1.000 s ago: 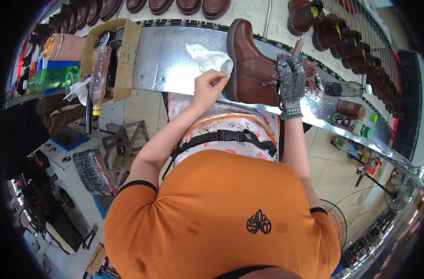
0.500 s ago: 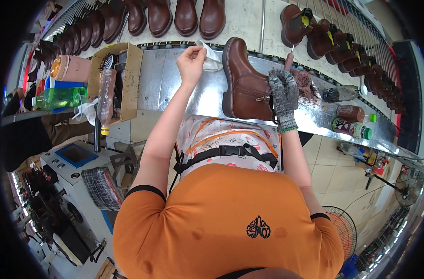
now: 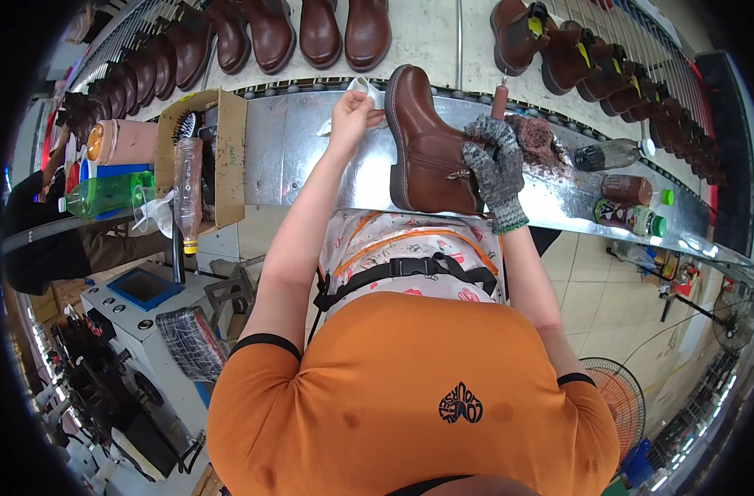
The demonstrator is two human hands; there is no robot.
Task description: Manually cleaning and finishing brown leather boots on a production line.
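A brown leather ankle boot point(image 3: 431, 140) lies on its side on the metal bench, toe pointing away, sole to the left and side zipper facing up. My right hand point(image 3: 494, 169), in a grey knitted glove, grips the boot at its shaft opening. Just left of the sole, my bare left hand point(image 3: 352, 120) pinches a thin white cloth point(image 3: 362, 86) between closed fingers. Part of the cloth is hidden behind those fingers.
Brown boots point(image 3: 367, 37) stand in rows on the conveyor beyond the metal bench point(image 3: 286, 140). A cardboard box point(image 3: 230, 157) with a brush point(image 3: 187, 126) is at left. To the right lie a stained brown cloth point(image 3: 538, 142) and several plastic bottles point(image 3: 615, 155).
My left hand has moved right, closer to the boot's sole, with the white cloth. The boot and my gloved hand have shifted slightly left in the picture.
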